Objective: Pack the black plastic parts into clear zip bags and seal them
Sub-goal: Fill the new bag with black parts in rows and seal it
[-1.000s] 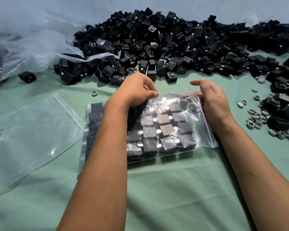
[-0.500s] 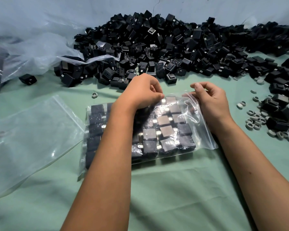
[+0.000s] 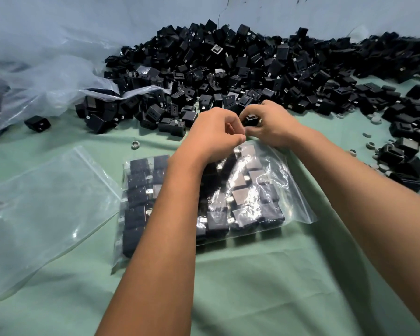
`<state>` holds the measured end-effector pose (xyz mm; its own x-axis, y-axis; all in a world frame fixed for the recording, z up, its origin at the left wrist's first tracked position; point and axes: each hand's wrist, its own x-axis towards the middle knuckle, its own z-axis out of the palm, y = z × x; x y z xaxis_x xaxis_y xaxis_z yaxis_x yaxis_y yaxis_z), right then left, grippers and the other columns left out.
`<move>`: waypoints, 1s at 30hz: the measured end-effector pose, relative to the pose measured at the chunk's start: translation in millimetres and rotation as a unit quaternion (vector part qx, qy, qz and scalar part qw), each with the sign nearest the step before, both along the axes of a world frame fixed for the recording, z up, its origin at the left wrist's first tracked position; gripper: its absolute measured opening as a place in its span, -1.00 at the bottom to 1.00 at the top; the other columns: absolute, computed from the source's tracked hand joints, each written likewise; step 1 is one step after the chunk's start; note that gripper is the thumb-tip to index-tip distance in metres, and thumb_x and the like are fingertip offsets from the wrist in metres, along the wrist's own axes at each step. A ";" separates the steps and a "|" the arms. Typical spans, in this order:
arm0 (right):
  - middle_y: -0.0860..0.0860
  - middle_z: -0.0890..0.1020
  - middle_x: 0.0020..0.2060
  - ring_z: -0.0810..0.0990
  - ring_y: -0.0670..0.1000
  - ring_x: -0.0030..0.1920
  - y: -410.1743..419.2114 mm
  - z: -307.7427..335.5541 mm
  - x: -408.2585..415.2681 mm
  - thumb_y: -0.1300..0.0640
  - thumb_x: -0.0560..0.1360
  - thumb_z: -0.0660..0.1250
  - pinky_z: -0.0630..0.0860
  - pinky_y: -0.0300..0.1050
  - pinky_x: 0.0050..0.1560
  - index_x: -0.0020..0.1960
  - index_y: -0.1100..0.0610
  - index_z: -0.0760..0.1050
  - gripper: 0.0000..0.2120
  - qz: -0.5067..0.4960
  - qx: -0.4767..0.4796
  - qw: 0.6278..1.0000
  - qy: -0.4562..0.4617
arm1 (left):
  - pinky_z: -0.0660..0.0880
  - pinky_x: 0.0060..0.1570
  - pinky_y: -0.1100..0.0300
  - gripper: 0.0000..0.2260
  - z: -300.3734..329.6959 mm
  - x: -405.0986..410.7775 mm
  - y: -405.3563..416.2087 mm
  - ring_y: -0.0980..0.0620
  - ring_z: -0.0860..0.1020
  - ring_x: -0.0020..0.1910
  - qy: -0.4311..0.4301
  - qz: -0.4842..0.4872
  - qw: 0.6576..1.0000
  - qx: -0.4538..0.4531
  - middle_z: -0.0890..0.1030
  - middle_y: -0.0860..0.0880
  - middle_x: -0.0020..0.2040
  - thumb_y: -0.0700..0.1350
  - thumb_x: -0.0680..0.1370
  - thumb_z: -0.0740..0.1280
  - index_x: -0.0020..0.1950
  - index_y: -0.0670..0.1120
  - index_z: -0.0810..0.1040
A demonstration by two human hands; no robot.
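Note:
A clear zip bag (image 3: 264,190) filled with rows of black plastic parts lies flat on the green cloth. My left hand (image 3: 211,139) rests on the bag's far edge, thumb and fingers pinched together on the plastic there. Just beyond that edge, my right hand (image 3: 274,127) is curled around a single black plastic part (image 3: 251,119). The two hands nearly touch. A big pile of loose black parts (image 3: 228,69) lies right behind them. My left forearm hides the middle of the bag.
An empty clear zip bag (image 3: 46,202) lies to the left. Crumpled clear plastic sheeting (image 3: 46,81) sits at the back left beside a stray black part (image 3: 37,123). Grey rings (image 3: 378,166) and more black parts lie at the right. A lone ring (image 3: 135,144) sits near the bag.
My right hand has left the bag's right corner and moved left and forward to the pile's edge, closing on a black part. My left hand shifted slightly forward along the bag's far edge.

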<state>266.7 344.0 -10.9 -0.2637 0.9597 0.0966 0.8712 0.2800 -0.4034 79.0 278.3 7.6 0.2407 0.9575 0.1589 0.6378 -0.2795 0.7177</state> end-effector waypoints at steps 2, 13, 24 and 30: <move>0.03 0.62 0.04 0.59 0.08 0.04 -7.1 -3.6 10.0 0.06 0.47 0.56 0.51 -0.04 0.09 0.14 -0.01 0.51 -0.68 -0.058 0.024 0.994 0.086 | 0.63 -0.04 0.15 -0.92 0.7 4.4 -1.0 0.14 0.65 -0.15 -0.009 -0.007 1.000 0.006 0.69 0.10 -0.17 -0.13 0.50 0.50 -0.17 0.03 0.69; 0.10 0.71 -0.18 0.63 -0.10 -0.37 -107.2 -14.3 60.3 0.17 0.53 0.50 0.53 -0.20 -0.35 0.04 0.09 0.63 -0.89 -0.202 -0.032 0.917 0.343 | 0.17 0.43 0.02 -0.65 5.6 55.8 -19.4 -0.01 0.20 0.41 0.127 -0.165 0.978 -0.003 0.46 0.04 0.26 -0.23 0.61 0.34 0.13 0.25 0.68; 0.11 0.61 -0.31 0.44 0.12 -0.32 -120.6 -5.5 75.7 -0.11 0.26 0.66 0.34 0.09 -0.32 0.01 0.07 0.73 -0.59 -0.032 -0.235 0.907 0.348 | 0.30 0.34 -0.04 -0.89 15.3 44.9 -19.4 -0.02 0.26 0.34 0.121 -0.190 0.974 -0.003 0.50 0.02 0.21 -0.01 0.43 0.58 -0.12 0.14 0.70; 0.03 0.60 -0.42 0.46 -0.07 -0.48 -123.2 -1.3 79.7 -0.17 0.24 0.61 0.26 -0.19 -0.38 0.00 0.09 0.73 -0.55 0.038 -0.286 0.904 0.316 | 0.42 0.31 -0.08 -0.89 16.0 40.4 -18.1 0.00 0.34 0.38 0.067 -0.200 0.977 -0.023 0.52 0.03 0.20 -0.05 0.42 0.59 -0.15 0.13 0.71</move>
<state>346.4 220.8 -12.2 -0.3955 0.8824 -0.2549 0.4035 -0.0824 -0.9113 119.5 260.1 23.6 0.6128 0.7880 0.0588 0.5730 -0.4944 0.6537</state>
